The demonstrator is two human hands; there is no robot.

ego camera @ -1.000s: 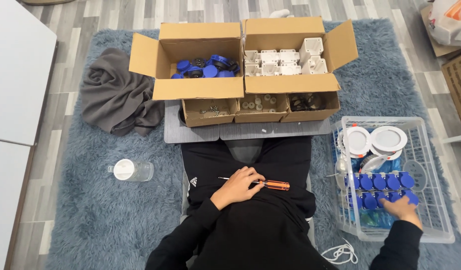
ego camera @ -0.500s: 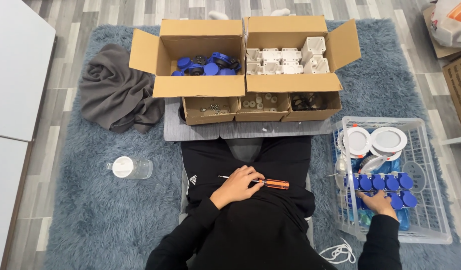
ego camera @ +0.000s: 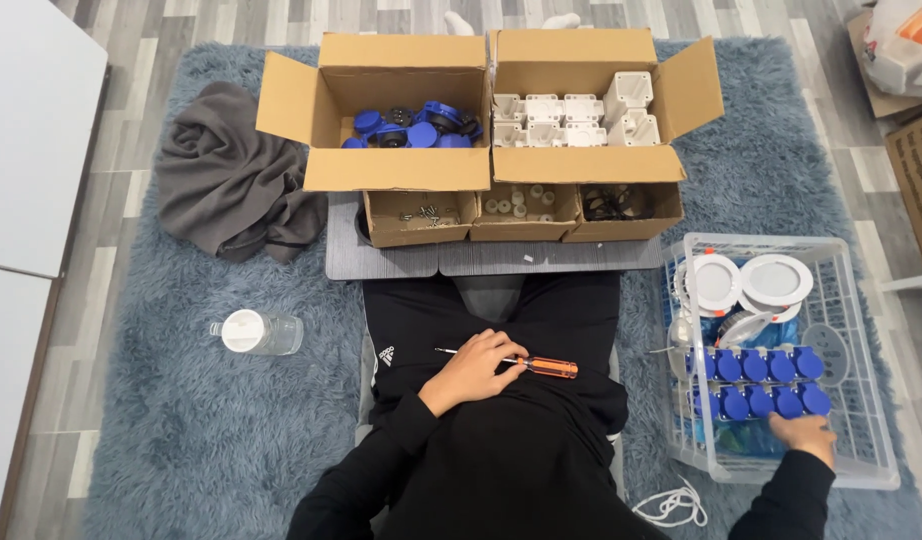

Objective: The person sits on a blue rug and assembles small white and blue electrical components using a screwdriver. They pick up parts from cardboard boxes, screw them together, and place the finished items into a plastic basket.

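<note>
Small box contents (ego camera: 424, 212) indistinct

Left hand (ego camera: 473, 368) rests curled on the lap; right hand (ego camera: 805, 434) reaches outward, fingers bent.

1. Dressed all in black: long-sleeved top, black trousers.
2. Small white three-striped emblem on the trouser leg.
3. Sleeve cuffs snug at the wrists of the left hand (ego camera: 473, 368) and right hand (ego camera: 803, 433).
4. Both hands bare, ungloved.

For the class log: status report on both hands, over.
Left hand holds the orange-handled screwdriver on the lap. Right hand is inside the clear plastic crate, at the blue round caps. Nothing blocks either hand.
</note>
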